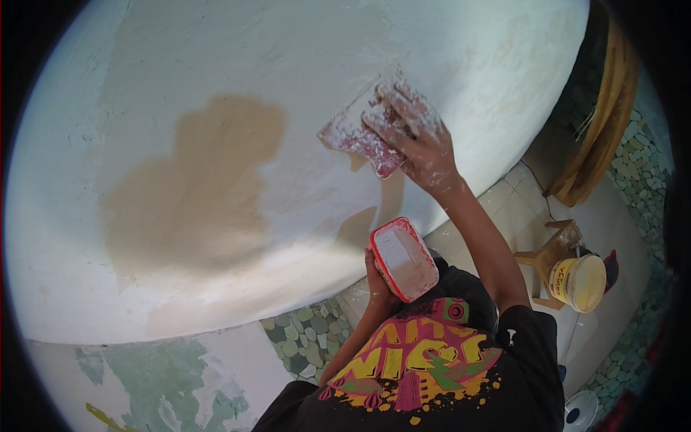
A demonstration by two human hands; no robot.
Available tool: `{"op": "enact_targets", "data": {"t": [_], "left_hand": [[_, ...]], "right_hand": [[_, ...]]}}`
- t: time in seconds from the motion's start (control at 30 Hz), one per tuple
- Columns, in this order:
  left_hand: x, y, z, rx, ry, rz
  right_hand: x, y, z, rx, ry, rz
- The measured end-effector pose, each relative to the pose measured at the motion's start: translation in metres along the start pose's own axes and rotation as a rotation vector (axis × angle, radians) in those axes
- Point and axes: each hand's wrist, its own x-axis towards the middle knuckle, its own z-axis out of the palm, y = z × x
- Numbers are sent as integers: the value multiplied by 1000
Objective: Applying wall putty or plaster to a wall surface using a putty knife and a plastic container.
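Note:
My right hand (417,140) is raised to the white wall (309,50), its fingers spread over a flat reddish putty spreader (360,140). White putty coats both the fingers and the spreader. The spreader lies at or very near the wall; exact contact I cannot tell. Lower down, close to my chest, my left hand (379,279) grips a rectangular plastic tub (408,263) with a red rim. Whitish putty smears its inside. Its fingers are mostly hidden by the tub.
To the right, a light brown stool (540,259) stands on the tiled floor beside a yellow and white bucket (578,282). Curved wooden pieces (601,122) lean at the far right. Pebble-patterned flooring (309,342) shows below the wall, near a patch of green peeling paint (158,381).

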Motion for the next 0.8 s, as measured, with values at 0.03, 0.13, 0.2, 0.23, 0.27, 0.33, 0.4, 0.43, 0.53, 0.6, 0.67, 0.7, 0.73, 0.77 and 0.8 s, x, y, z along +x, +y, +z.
{"op": "enact_targets", "data": {"t": [0.03,0.13,0.2,0.23,0.27,0.33,0.4,0.43,0.53,0.6,0.67,0.7,0.73,0.77,0.8], "left_hand": [[0,-2,3,0,-1,-3],[4,-6,9,12,61,5],[9,-3,11,32,116,21],[12,0,9,29,116,20],[17,2,8,7,81,-1],[22,3,0,-18,46,-22],[23,1,-12,-7,58,-12],[22,3,-12,-11,59,-12],[16,7,-16,1,57,-17],[12,13,-19,-18,72,-24],[10,19,-21,-35,46,-38],[9,21,-22,-50,21,-50],[8,22,-26,-52,23,-46],[8,22,-32,-46,27,-36],[8,22,-36,-40,30,-25]], "right_hand": [[1,4,0,-29,-26,-20],[-10,1,-20,-116,-30,58],[-1,6,-22,-170,16,66],[14,4,-28,-169,56,78],[25,4,-30,-174,98,91],[30,8,-17,-181,112,76],[23,-1,-5,-128,31,109],[14,-11,-1,-126,10,137],[-4,-28,2,-237,-32,130],[0,-30,4,-270,-20,158],[13,-27,5,-292,76,179],[16,-26,8,-302,67,166],[16,-31,13,-298,67,164],[13,-36,19,-246,23,188],[8,-41,24,-194,-20,212]]}}
